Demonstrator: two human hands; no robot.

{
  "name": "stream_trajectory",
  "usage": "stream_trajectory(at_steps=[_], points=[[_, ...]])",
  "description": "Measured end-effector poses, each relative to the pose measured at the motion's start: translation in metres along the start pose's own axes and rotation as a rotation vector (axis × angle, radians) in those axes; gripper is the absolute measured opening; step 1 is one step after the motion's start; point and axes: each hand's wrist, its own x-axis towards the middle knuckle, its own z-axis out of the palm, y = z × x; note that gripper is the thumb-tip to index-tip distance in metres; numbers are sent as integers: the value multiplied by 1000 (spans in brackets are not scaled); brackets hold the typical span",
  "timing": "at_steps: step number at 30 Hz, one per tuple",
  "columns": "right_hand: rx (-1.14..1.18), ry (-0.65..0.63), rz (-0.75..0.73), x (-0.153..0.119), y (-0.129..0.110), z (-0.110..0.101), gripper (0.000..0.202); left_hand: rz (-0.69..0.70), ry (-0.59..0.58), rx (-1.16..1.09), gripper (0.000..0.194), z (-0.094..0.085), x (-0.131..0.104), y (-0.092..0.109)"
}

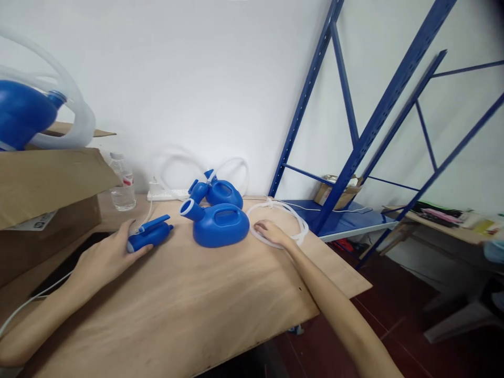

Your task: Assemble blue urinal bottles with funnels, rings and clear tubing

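My left hand (112, 249) is at the left of the wooden table (205, 304), its fingers and thumb around the rear end of a small blue bulb-shaped part (151, 234) with a flat lever on top. My right hand (271, 232) rests at the left side of a coiled clear tube (303, 226), fingers curled over it; whether they grip the tube is hard to tell. Between my hands a blue jug (221, 226) stands with its white-rimmed spout pointing up and left. Behind it are a second blue jug (226, 194) and another blue bulb part (199, 191), with clear tubing against the wall.
A cardboard box (51, 184) at the left holds a blue jug (27, 113) with thick clear tubing. A water bottle (123, 184) and a white power strip (169, 195) stand near the wall. Blue metal shelving (354, 223) rises at the right.
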Motion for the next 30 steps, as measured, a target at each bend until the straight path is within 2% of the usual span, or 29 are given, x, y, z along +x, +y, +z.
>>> stream_trajectory(at_steps=[3, 6, 9, 11, 14, 20, 24, 26, 27, 29, 30], points=[[-34, 19, 56, 16, 8, -9, 40, -6, 7, 23, 91, -1, -1, 2], [-75, 121, 169, 48, 13, -17, 51, -8, 9, 25, 88, 1, -1, 2], [-116, 193, 271, 77, 19, -18, 70, -12, -13, 20, 85, 4, 0, -1], [-133, 191, 296, 88, 25, -16, 72, -11, -32, 20, 84, 5, -1, -2], [-163, 202, 274, 94, 37, -15, 64, -2, -47, 20, 85, 5, -3, -2], [-173, 302, 144, 87, 48, -29, 29, -39, -58, -5, 94, 7, -5, 3], [-104, 467, 67, 86, 38, -48, 34, -41, -54, -8, 97, 8, -4, 4], [-25, 598, 36, 88, 25, -63, 38, -52, -56, -10, 96, 7, -5, 4], [45, 668, 9, 89, 16, -71, 39, -59, -61, -12, 95, 7, -6, 5], [338, 842, -97, 88, -7, -87, 37, -62, -56, -38, 92, 6, -7, 6], [476, 866, -162, 85, -21, -93, 37, -41, -31, -91, 89, 7, -7, 7]])
